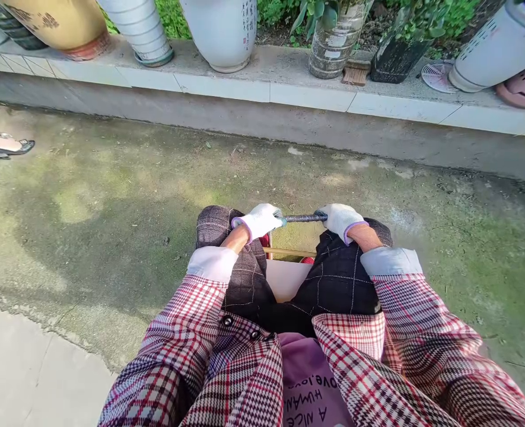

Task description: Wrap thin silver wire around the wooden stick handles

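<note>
I am seated, looking down at my knees in dark checked trousers. My left hand (260,220) and my right hand (340,220) both wear white gloves and are closed round the two ends of a short, dark, ribbed metal rod (305,218). The rod lies level between them, just past my knees. Red plaid sleeves with white cuffs cover my forearms. What the rod's ends look like is hidden inside my fists.
A pale seat (286,279) shows between my legs. Mossy concrete ground (111,196) spreads ahead. A tiled ledge (266,89) at the far side carries large pots (223,32), a brush (356,73) and a white fan grille (437,77). Another person's foot (4,144) is at far left.
</note>
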